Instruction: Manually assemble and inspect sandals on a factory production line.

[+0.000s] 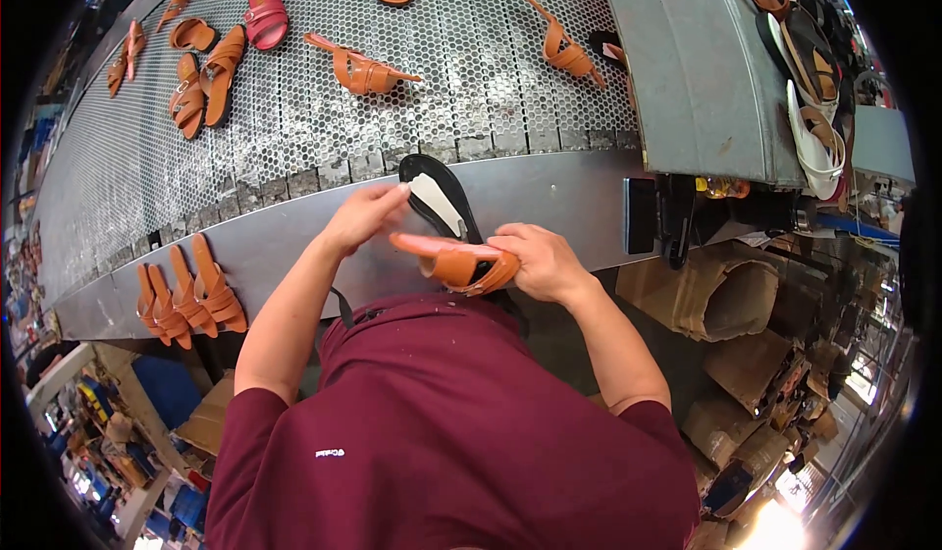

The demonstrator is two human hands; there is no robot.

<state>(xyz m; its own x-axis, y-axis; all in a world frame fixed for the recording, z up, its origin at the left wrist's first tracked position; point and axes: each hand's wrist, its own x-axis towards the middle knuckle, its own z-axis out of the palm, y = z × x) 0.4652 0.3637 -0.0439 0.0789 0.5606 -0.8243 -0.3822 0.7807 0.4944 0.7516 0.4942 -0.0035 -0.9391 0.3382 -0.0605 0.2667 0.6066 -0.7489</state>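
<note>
Head view, right hand (543, 261) gripping orange sandal (456, 263), left hand (365, 213) pinching its black sole (442, 197)

I see even, bright overhead light; glare flares at lower right; fisheye bends the edges into a black rim; the periphery blurs.

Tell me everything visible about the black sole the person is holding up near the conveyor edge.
The flat black shoe sole is long and rounded at its far end, with a pale, off-white insole patch along its middle. It looks like thin rubber or foam. It is tilted, its far tip over the grey metal conveyor rim, its near end hidden behind the orange strap upper held in the right hand. The left hand fingertips touch its left edge at the pale patch.
</note>
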